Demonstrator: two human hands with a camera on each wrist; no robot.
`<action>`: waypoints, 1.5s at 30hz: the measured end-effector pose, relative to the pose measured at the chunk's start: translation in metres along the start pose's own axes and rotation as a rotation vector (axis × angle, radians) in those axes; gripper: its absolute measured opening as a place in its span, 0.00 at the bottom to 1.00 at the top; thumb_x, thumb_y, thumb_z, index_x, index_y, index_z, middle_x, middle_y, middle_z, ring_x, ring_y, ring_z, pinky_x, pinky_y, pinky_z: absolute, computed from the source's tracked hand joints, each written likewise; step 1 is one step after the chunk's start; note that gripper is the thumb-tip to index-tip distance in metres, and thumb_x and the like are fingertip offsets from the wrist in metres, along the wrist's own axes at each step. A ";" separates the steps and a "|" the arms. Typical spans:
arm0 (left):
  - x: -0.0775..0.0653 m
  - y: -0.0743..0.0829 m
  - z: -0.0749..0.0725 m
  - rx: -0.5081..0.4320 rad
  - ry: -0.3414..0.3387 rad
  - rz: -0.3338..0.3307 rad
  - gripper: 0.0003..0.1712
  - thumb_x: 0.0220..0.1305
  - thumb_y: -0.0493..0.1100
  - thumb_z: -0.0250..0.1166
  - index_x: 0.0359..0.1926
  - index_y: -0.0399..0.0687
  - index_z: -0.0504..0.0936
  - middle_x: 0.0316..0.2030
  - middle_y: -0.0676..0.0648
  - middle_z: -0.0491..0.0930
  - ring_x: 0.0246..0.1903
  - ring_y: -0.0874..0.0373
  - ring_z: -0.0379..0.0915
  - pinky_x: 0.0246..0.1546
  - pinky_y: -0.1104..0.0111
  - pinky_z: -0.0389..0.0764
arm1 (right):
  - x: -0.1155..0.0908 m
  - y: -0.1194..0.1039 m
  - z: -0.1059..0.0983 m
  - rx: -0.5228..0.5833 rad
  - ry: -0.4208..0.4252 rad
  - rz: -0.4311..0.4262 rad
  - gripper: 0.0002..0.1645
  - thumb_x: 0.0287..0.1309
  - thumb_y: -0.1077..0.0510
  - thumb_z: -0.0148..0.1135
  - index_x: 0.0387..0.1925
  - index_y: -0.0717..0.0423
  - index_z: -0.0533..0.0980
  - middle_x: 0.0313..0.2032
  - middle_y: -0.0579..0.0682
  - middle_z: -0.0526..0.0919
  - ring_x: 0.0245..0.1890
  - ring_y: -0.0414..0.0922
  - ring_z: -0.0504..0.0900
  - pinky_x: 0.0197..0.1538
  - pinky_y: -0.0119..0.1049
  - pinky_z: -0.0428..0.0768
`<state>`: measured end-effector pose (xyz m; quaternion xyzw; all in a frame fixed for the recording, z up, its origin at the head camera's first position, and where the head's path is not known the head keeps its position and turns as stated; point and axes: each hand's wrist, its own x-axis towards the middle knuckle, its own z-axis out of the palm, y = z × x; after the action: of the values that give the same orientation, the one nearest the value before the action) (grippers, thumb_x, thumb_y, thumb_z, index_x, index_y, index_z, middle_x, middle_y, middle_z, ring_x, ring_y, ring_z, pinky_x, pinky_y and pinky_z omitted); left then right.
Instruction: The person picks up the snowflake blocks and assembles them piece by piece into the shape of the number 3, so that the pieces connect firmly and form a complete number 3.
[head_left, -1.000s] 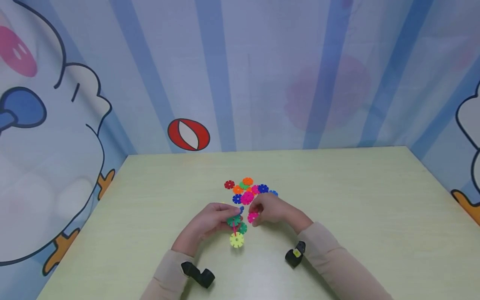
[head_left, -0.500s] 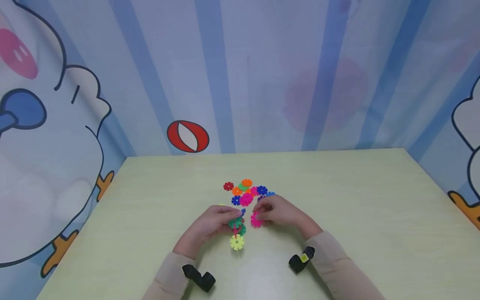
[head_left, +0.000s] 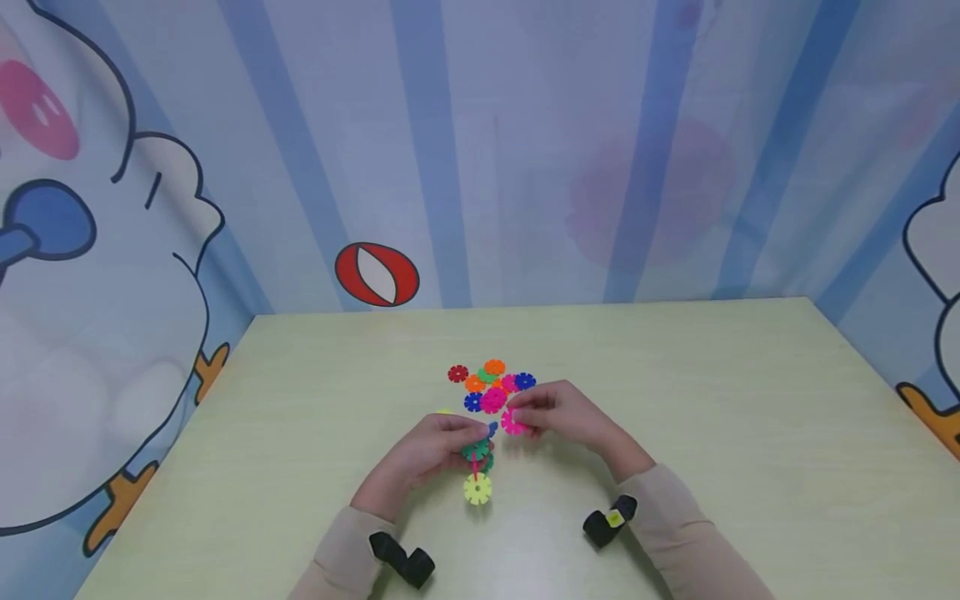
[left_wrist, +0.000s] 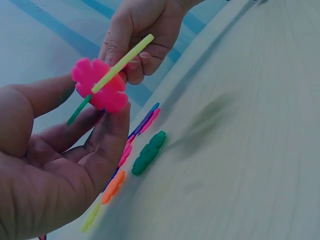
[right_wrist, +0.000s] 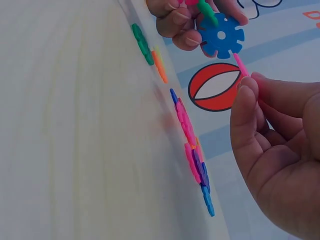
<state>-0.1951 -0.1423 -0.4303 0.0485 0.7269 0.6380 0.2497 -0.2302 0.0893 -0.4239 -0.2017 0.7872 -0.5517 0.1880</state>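
My left hand [head_left: 429, 450] pinches a small assembly of slotted plastic flower discs. In the head view it includes a green disc [head_left: 476, 451], a yellow disc [head_left: 477, 489] hanging lowest and a blue disc [head_left: 492, 429] at the fingertips. The left wrist view shows a pink disc [left_wrist: 115, 98] crossed by the edge-on yellow disc [left_wrist: 125, 62]. My right hand [head_left: 573, 417] pinches another pink disc [head_left: 513, 422] between thumb and fingers. Seen from the right wrist, that pink disc [right_wrist: 241, 65] is edge-on, its tip right at a rim slot of the blue disc [right_wrist: 221, 36].
Behind the hands, loose discs lie on the pale table [head_left: 675, 375]: a dark red disc [head_left: 458, 373], an orange disc [head_left: 494, 367], a dark blue disc [head_left: 525, 381] and several more. A green disc [left_wrist: 149, 153] lies nearer. A printed cloth backdrop [head_left: 525, 167] stands behind the table.
My right hand has drawn slightly right, then lifted the pink disc a little, showing more of its face. My left hand and its assembly have shifted slightly right.
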 end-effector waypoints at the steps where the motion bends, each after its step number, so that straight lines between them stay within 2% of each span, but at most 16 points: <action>1: 0.000 0.000 0.000 -0.002 -0.003 0.000 0.24 0.66 0.48 0.62 0.53 0.31 0.78 0.40 0.42 0.85 0.38 0.54 0.83 0.45 0.61 0.83 | 0.000 0.000 0.000 0.001 -0.002 -0.003 0.15 0.64 0.59 0.60 0.47 0.64 0.80 0.31 0.49 0.84 0.27 0.42 0.80 0.37 0.37 0.82; 13: -0.001 0.001 0.006 -0.009 -0.053 0.027 0.22 0.67 0.44 0.61 0.52 0.28 0.78 0.35 0.48 0.84 0.36 0.58 0.81 0.45 0.64 0.82 | -0.001 0.000 0.001 -0.021 -0.052 -0.038 0.14 0.64 0.60 0.59 0.46 0.65 0.81 0.25 0.50 0.81 0.23 0.42 0.78 0.33 0.37 0.82; 23: -0.001 0.000 0.008 -0.003 -0.066 0.026 0.23 0.68 0.44 0.61 0.54 0.29 0.77 0.39 0.46 0.84 0.41 0.55 0.81 0.49 0.62 0.81 | -0.004 -0.004 0.001 -0.055 -0.082 -0.056 0.15 0.64 0.60 0.59 0.48 0.66 0.80 0.25 0.49 0.81 0.24 0.43 0.78 0.34 0.38 0.82; 32: -0.001 0.000 0.008 0.006 -0.020 0.046 0.21 0.67 0.44 0.62 0.53 0.29 0.79 0.38 0.45 0.85 0.39 0.57 0.81 0.47 0.64 0.81 | -0.003 -0.002 0.001 -0.051 -0.037 -0.047 0.14 0.63 0.60 0.61 0.47 0.64 0.81 0.28 0.52 0.83 0.26 0.42 0.79 0.37 0.38 0.82; 38: -0.001 0.000 0.012 0.047 0.026 0.061 0.19 0.66 0.42 0.62 0.51 0.31 0.81 0.41 0.41 0.85 0.42 0.54 0.82 0.49 0.65 0.81 | -0.003 -0.001 0.002 -0.024 -0.048 -0.056 0.14 0.63 0.62 0.60 0.48 0.66 0.81 0.29 0.51 0.84 0.26 0.42 0.81 0.37 0.36 0.83; 45: -0.001 -0.002 0.017 0.034 0.070 0.091 0.17 0.67 0.39 0.61 0.50 0.28 0.81 0.40 0.39 0.85 0.38 0.56 0.83 0.46 0.66 0.82 | -0.004 -0.001 0.004 -0.006 -0.024 -0.036 0.15 0.63 0.63 0.60 0.48 0.68 0.80 0.29 0.53 0.85 0.26 0.42 0.81 0.37 0.37 0.84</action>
<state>-0.1866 -0.1277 -0.4329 0.0634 0.7431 0.6373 0.1940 -0.2247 0.0877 -0.4239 -0.2228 0.7829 -0.5500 0.1868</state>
